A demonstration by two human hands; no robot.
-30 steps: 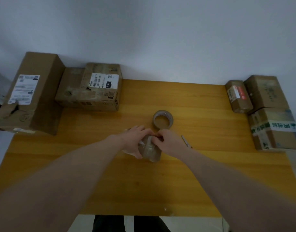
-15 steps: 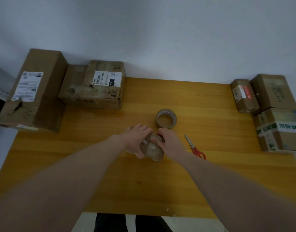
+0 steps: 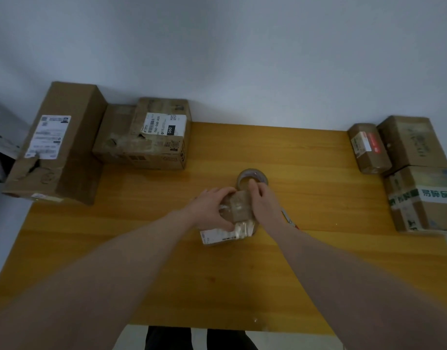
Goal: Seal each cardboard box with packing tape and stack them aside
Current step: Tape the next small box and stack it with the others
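A small cardboard box (image 3: 239,210) with shiny tape and a white label on its near side sits tilted at the middle of the wooden table (image 3: 141,261). My left hand (image 3: 209,210) grips its left side. My right hand (image 3: 264,202) holds its right side, fingers curled over the far top edge. A roll of brown packing tape (image 3: 252,176) lies flat just behind the box, partly hidden by my right fingers.
Red-handled scissors (image 3: 289,219) peek out beside my right wrist. Three larger boxes (image 3: 151,137) stand at the far left, the tallest (image 3: 58,140) overhanging the table's left edge. Three more boxes (image 3: 412,145) cluster at the right edge.
The small box has turned in my hands, so its white label and taped near face now show. Both hands stay on it; my right fingers have moved toward its far edge.
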